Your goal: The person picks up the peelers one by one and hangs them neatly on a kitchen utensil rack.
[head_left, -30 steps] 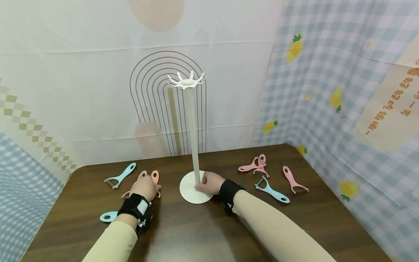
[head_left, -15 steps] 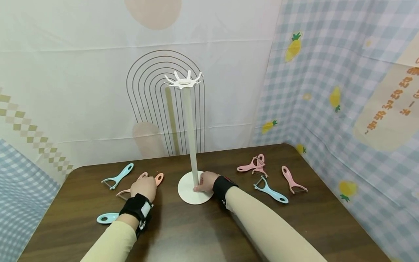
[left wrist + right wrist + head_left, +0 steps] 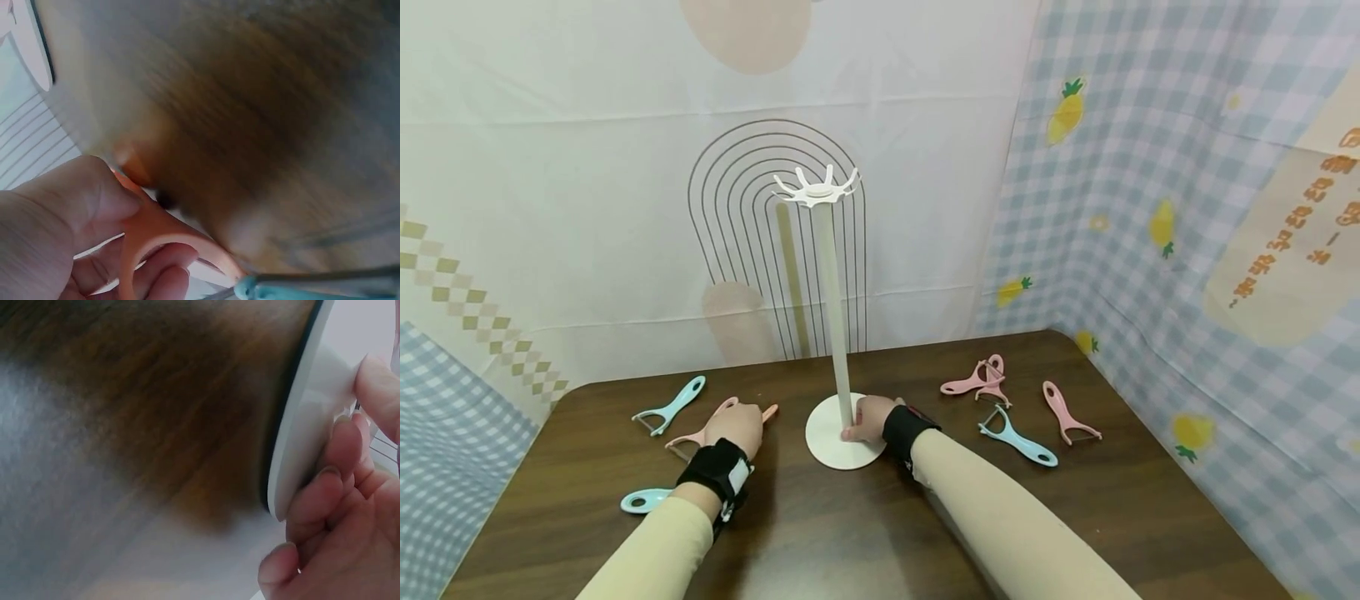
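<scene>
My left hand point(image 3: 736, 432) pinches an orange peeler point(image 3: 165, 231) by its neck between thumb and fingers. In the head view only the peeler's handle end shows past the knuckles. A pink peeler point(image 3: 688, 438) lies beside that hand, partly covered by it. Low in the left wrist view a light blue peeler point(image 3: 312, 290) is partly visible. My right hand point(image 3: 874, 419) holds the tall white stand point(image 3: 833, 317) at the foot of its pole. Its curled fingers point(image 3: 315, 497) rest against the round white base point(image 3: 306, 419). The stand is upright, with bare hooks around its top.
Left on the brown table point(image 3: 820, 542) lie a blue peeler point(image 3: 672, 406) and another blue handle point(image 3: 643, 500), partly under the left arm. To the right are crossed pink peelers point(image 3: 977, 382), a blue peeler point(image 3: 1018, 439) and a pink one point(image 3: 1064, 412). Patterned cloth hangs behind and alongside.
The orange peeler's handle has swung rightward with my left hand, which has turned slightly and moved a little right. My right hand stays at the stand's foot. The head view has shifted slightly.
</scene>
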The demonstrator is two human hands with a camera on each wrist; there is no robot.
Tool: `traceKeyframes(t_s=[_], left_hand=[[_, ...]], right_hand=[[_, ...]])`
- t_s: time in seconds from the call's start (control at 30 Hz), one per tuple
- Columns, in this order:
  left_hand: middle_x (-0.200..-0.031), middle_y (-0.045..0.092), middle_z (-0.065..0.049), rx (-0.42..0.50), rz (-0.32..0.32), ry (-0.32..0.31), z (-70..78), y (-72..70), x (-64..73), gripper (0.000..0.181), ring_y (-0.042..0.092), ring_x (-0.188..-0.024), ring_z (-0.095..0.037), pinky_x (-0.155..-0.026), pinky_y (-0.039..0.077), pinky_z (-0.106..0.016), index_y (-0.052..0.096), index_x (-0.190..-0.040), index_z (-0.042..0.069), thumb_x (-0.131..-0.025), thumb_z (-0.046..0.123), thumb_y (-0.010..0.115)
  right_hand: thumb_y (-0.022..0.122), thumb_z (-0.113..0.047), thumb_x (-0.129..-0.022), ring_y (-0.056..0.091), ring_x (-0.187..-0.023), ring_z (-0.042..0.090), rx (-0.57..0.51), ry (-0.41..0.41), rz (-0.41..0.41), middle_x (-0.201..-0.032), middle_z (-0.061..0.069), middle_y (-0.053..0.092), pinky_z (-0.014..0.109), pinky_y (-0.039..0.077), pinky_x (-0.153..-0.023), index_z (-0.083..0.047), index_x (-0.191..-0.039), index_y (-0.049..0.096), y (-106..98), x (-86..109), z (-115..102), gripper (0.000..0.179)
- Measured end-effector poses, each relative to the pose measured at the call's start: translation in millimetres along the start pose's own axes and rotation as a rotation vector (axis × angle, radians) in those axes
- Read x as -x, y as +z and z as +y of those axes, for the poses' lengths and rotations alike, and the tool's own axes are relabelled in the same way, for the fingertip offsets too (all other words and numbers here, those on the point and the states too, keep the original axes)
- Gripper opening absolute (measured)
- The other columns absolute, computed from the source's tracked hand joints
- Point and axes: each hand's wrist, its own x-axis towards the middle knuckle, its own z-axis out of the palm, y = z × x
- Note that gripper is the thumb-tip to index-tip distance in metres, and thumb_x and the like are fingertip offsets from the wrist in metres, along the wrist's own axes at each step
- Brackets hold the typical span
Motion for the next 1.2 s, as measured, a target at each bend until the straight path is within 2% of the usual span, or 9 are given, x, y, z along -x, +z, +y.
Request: traceKeyframes(t_s=[0.03,0.07,0.17,0.3,0.47,0.67,0.8,0.93,1.2], left_hand=[[-0.085,0.067,0.003,0.255,-0.012,-0.112,7.4,-11.9,2.7,0.006,0.063,-0.078,-0.012,-0.068,0.049,-0.029,0.064,-0.091,0.007,-0.090,0.003,0.059],[-0.073,0.064,-0.007,0.368,0.010,-0.206,14.6,-22.7,4.6,0.005,0.062,-0.069,-0.022,-0.069,0.050,-0.036,0.063,-0.082,0.002,-0.087,0.000,0.061],[-0.080,0.065,-0.011,0.372,-0.048,-0.288,21.3,-37.9,7.1,0.007,0.063,-0.077,-0.031,-0.077,0.050,-0.050,0.066,-0.087,0.001,-0.089,0.000,0.060],[-0.085,0.067,-0.017,0.371,-0.019,-0.312,18.8,-44.6,7.1,0.009,0.063,-0.074,-0.037,-0.061,0.051,-0.052,0.070,-0.087,0.003,-0.089,0.001,0.061],[-0.077,0.067,-0.014,0.467,0.056,-0.308,10.4,-66.8,3.8,0.012,0.063,-0.067,-0.032,-0.055,0.049,-0.047,0.070,-0.079,0.005,-0.087,0.005,0.062],[-0.065,0.063,-0.004,0.585,0.295,-0.197,7.3,-105.5,0.6,0.015,0.058,-0.059,-0.023,-0.058,0.046,-0.044,0.072,-0.077,0.009,-0.089,0.008,0.063],[-0.067,0.062,-0.003,0.666,0.416,-0.140,9.5,-128.5,-1.8,0.015,0.055,-0.058,-0.021,-0.060,0.045,-0.042,0.069,-0.080,0.007,-0.092,0.010,0.061],[-0.076,0.065,-0.005,0.759,0.447,-0.106,10.3,-142.7,-4.6,0.017,0.056,-0.063,-0.020,-0.062,0.046,-0.039,0.070,-0.092,0.006,-0.097,0.015,0.057],[-0.092,0.068,-0.008,0.968,0.540,-0.128,11.8,-164.9,-12.1,0.023,0.059,-0.074,-0.020,-0.062,0.047,-0.034,0.067,-0.113,0.005,-0.100,0.019,0.054]], right_hand=[[0.074,-0.044,-0.084,0.051,-0.068,0.015,-0.001,0.001,0.007,-0.066,-0.002,0.055,0.057,0.027,-0.099,-0.012,-0.073,0.054,1.7,-0.6,0.9,0.039],[0.074,-0.044,-0.084,0.051,-0.068,0.015,-0.005,0.002,0.014,-0.065,-0.003,0.055,0.059,0.025,-0.101,-0.012,-0.073,0.054,3.4,-1.3,2.0,0.039],[0.074,-0.046,-0.083,0.052,-0.067,0.015,-0.012,0.006,0.033,-0.064,-0.003,0.055,0.061,0.022,-0.102,-0.013,-0.073,0.054,8.2,-3.8,5.8,0.039],[0.073,-0.046,-0.084,0.052,-0.067,0.015,-0.006,0.008,0.036,-0.065,-0.003,0.056,0.061,0.023,-0.100,-0.013,-0.074,0.055,10.7,-6.2,8.2,0.039],[0.073,-0.045,-0.084,0.051,-0.067,0.016,0.002,0.005,0.031,-0.065,-0.002,0.055,0.060,0.024,-0.099,-0.012,-0.074,0.054,9.9,-6.6,7.0,0.039],[0.074,-0.042,-0.084,0.051,-0.067,0.013,0.006,-0.046,0.051,-0.066,-0.005,0.056,0.051,0.030,-0.092,-0.014,-0.077,0.055,13.3,-8.3,10.4,0.035],[0.078,-0.028,-0.082,0.052,-0.070,0.013,-0.100,-0.146,0.088,-0.074,-0.004,0.057,0.035,0.040,-0.078,-0.009,-0.092,0.061,13.5,-12.5,12.6,0.028],[0.080,-0.019,-0.080,0.052,-0.072,0.015,-0.208,-0.200,0.083,-0.078,0.000,0.057,0.028,0.043,-0.069,-0.003,-0.104,0.061,11.7,-16.4,13.5,0.034],[0.079,-0.020,-0.081,0.050,-0.068,0.011,-0.278,-0.191,0.047,-0.075,-0.001,0.055,0.024,0.040,-0.062,-0.009,-0.087,0.056,12.1,-17.5,19.4,0.026]])
